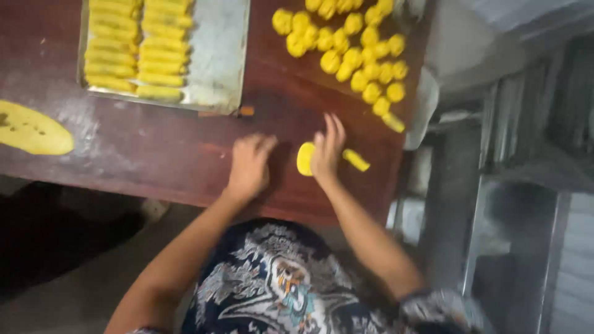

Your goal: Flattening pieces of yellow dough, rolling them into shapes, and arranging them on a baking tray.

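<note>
Near the table's point(154, 154) front edge, the right hand point(327, 148) presses open fingers on a yellow dough piece point(305, 158), probably to roll it; the left hand point(249, 166), fingers loosely curled and empty, rests beside it.

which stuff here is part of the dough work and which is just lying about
In use: right hand on a yellow dough piece; left hand on the wooden table; dough balls; tray of rolled dough logs.
Lying about: flat dough sheet; metal racks.
</note>
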